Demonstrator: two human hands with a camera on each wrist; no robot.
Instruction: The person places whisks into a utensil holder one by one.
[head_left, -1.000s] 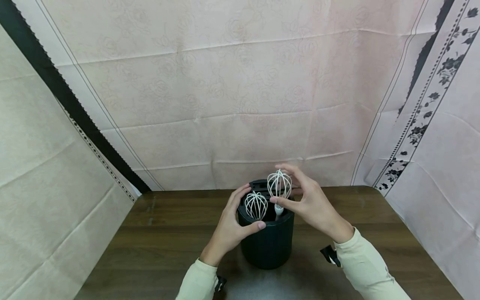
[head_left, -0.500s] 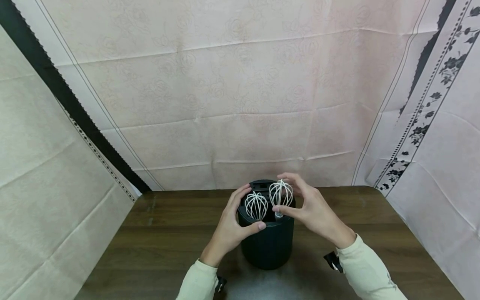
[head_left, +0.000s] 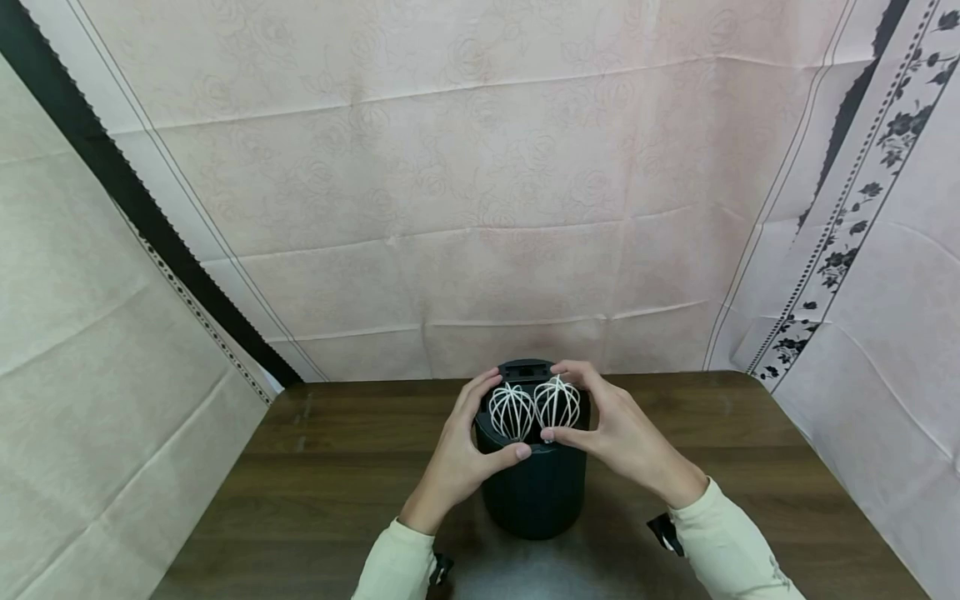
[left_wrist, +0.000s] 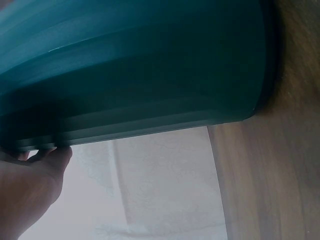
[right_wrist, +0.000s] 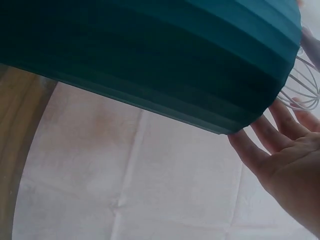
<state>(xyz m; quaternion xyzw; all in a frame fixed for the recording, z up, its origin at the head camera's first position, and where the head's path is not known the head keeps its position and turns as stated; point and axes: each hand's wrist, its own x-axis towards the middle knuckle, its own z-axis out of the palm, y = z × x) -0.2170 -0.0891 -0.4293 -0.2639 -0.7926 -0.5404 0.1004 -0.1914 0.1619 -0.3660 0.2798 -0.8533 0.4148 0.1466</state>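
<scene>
A dark green ribbed utensil holder (head_left: 534, 493) stands upright on the table. My left hand (head_left: 459, 454) grips its left side, thumb over the front rim and fingers toward the back. One white whisk (head_left: 512, 412) stands head-up in the holder's left part. Beside it, a second white whisk (head_left: 557, 402) sits low in the right part, its handle hidden inside. My right hand (head_left: 626, 429) holds this second whisk loosely between thumb and fingers. In the right wrist view, fingers (right_wrist: 255, 145) lie against the holder's rim with whisk wires (right_wrist: 305, 85) just beyond.
The brown wooden table (head_left: 337, 500) extends on both sides of the holder. Pale patterned cloth (head_left: 450, 208) hangs behind it and at both sides. A slotted section (head_left: 525, 372) shows at the back of the holder's top.
The right hand has lowered the second whisk into the holder and shifted it left, close beside the first whisk. The left hand and the holder have stayed put.
</scene>
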